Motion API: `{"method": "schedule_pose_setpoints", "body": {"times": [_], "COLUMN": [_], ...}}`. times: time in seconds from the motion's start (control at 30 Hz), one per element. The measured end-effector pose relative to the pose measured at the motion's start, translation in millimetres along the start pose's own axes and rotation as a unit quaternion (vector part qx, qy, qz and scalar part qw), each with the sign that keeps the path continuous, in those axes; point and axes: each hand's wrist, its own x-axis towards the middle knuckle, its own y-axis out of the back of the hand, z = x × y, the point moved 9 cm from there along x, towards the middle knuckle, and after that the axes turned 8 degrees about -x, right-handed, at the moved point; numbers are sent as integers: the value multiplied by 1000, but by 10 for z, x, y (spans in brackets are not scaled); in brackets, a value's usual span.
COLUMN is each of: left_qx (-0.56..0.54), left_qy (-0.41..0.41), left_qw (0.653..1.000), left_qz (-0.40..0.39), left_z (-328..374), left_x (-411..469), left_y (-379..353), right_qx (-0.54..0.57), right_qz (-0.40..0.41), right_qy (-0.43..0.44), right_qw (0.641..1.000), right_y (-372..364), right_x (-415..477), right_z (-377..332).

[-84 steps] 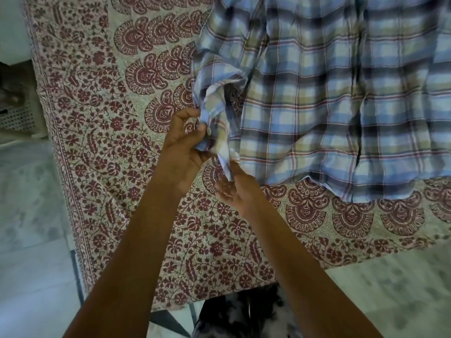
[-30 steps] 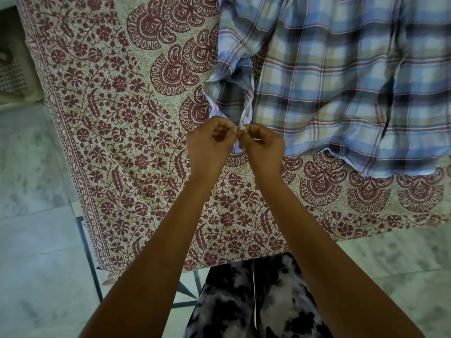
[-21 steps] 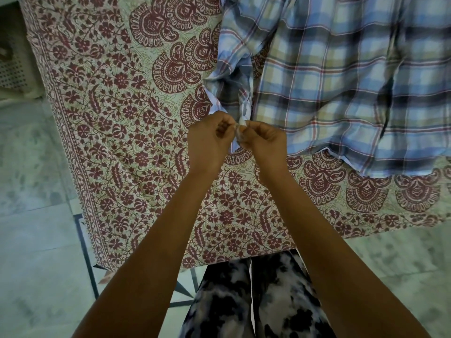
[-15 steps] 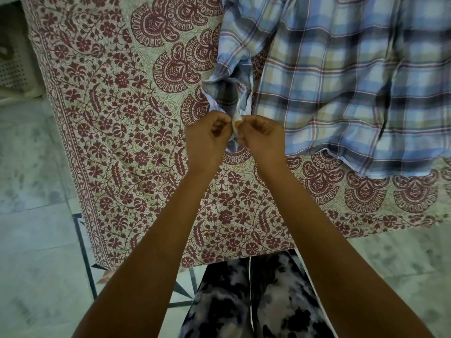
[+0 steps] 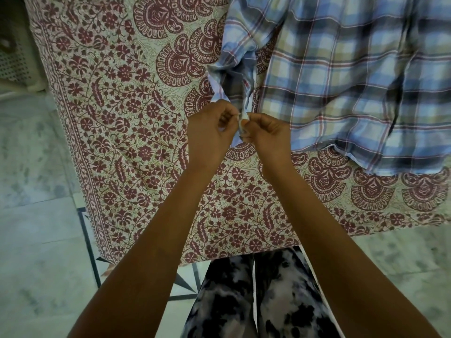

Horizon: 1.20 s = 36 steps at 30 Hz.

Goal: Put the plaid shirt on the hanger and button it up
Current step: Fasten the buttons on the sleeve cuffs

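Right now, both hands up at the end of the sleeve cuff (image 5: 240,93) of the blue, cream and dark-checked plaid cotton shirt (image 5: 341,81).

Left hand (image 5: 210,135): fingers (image 5: 225,117) curled tight toward the palm, thumb & forefinger tips nipped together on the pale cuff edge. Right hand (image 5: 266,132): much the same, fingers (image 5: 255,119) curled in, tips clamped on the facing edge of that cuff. Fingertips of the two hands almost touching, w/ only a thin strip of pale fabric btwn them.

Hard to make out: the bit pinched btwn the fingertips. Button or buttonhole, can't tell; too small, and covered by thumbs. Lower end of the cuff hidden behind both hands. Upper part and right side of the shirt cut off by the frame edges.

Position: shirt spread flat on a cream cover w/ maroon floral & paisley print (image 5: 122,118). Shirt body to the right of the hands and beyond them, hem close to the cover's near edge. Sleeve down the left side of the body, bunched & twisted, ending right at the fingertips. Bed or table under the cover: can't tell.

Around: pale marbled floor tiles (image 5: 36,240) w/ a dark inlay line, black-and-white mottled leggings (image 5: 268,301) at bottom, white perforated plastic item (image 5: 14,64) upper left, mostly out of frame.
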Motion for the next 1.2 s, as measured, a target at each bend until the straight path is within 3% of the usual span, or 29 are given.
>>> {"method": "schedule_pose_setpoints", "body": {"times": [0.23, 0.43, 0.53, 0.7, 0.9, 0.97, 1.2], "left_qx": [44, 20, -22, -107, -173, -191, -225], "left_qy": [-56, -60, -31, 91, 173, 197, 210], "left_qw": [996, 990, 992, 988, 967, 960, 949], "left_qz": [-59, -123, -118, -64, -71, -56, -65], "left_z": [70, 50, 4, -218, -472, -524, -443], "left_x": [87, 114, 128, 108, 15, -29, -63], "left_y": [-42, -84, -85, -61, -106, -112, -198], "right_qx": [-6, 30, -16, -126, -319, -337, -160], "right_qz": [3, -5, 2, 54, 116, 122, 15], "right_qy": [-13, -59, -11, 108, 236, 251, 155], "right_qw": [1000, 998, 1000, 985, 911, 899, 975], "right_y": [17, 29, 49, 40, -29, -37, 6], "right_x": [0, -3, 31, 27, -85, -82, 120], "right_z": [-67, -16, -61, -200, -386, -401, -133]}}
